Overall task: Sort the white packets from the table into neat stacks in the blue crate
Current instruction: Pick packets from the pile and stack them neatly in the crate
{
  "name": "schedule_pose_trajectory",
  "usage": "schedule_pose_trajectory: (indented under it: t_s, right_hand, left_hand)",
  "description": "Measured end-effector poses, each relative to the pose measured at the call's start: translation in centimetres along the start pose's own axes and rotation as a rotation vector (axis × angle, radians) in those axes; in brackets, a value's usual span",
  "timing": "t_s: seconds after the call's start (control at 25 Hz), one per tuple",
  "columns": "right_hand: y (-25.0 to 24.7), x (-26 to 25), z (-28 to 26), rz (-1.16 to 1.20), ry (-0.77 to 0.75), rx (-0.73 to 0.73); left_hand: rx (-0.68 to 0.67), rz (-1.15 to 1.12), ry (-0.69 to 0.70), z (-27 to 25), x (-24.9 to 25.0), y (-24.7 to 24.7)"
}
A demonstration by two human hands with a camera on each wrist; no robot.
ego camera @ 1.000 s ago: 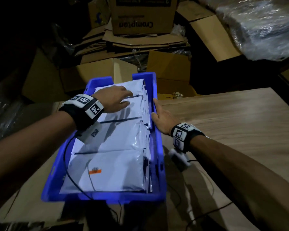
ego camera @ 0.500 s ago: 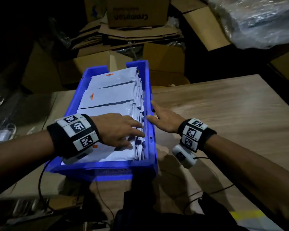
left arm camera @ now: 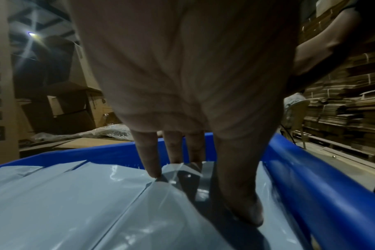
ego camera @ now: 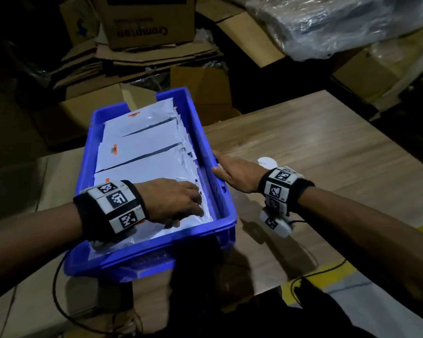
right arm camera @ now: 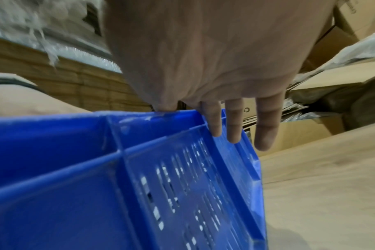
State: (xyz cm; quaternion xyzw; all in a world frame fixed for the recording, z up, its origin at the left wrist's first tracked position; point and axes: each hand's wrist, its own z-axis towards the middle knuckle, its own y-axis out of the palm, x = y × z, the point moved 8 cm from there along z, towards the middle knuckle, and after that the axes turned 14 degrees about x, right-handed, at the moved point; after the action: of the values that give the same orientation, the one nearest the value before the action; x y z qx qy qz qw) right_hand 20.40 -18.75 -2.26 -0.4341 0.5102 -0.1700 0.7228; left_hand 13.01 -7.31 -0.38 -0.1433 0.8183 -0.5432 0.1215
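Head view, a dim storeroom: a person's left hand [ego camera: 174, 203] lies flat, fingers straight, pressing the nearest of the white packets [ego camera: 142, 145] inside the blue crate [ego camera: 226, 211], which sits at the left end of the wooden tabletop [ego camera: 327, 147]. The packets lie in overlapping rows that fill the crate from near wall to far wall. Left wrist view shows the fingertips [left arm camera: 154, 172] at a packet's crumpled right edge, close to the crate's right wall; that grip is loose and flat, pinching nothing. The right hand [ego camera: 237, 174] rests outside on the crate's right rim, its fingers [right arm camera: 233, 121] straight along the wall and its grip likewise wide, apparently steadying the crate. No packets show on the visible tabletop, so the job looks near its end, with the step in hand being the squaring and flattening of the stacks. The next move likely calls for tucking the ragged right edges level without sliding the slippery rows. Cardboard boxes [ego camera: 147, 20] crowd the background.
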Motion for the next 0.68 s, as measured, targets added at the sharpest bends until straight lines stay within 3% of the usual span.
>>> schedule_pose_trajectory:
  t_s: [0.16,0.32,0.52,0.68]
  right_hand:
    - [0.5,-0.1,-0.1,0.029,0.015,0.000]
    - [0.8,0.0,0.0,0.036,0.010,-0.006]
    - [0.8,0.0,0.0,0.077,0.000,0.003]
    - [0.9,0.1,0.1,0.119,-0.032,0.007]
  left_hand:
    - [0.071,-0.029,-0.116,-0.2,-2.4,-0.8]
    - [0.031,0.076,-0.279,-0.1,-6.8,-1.3]
    - [-0.020,-0.003,-0.278,-0.1,-8.1,0.0]
    - [0.141,-0.107,-0.426,-2.5,-8.2,-1.3]
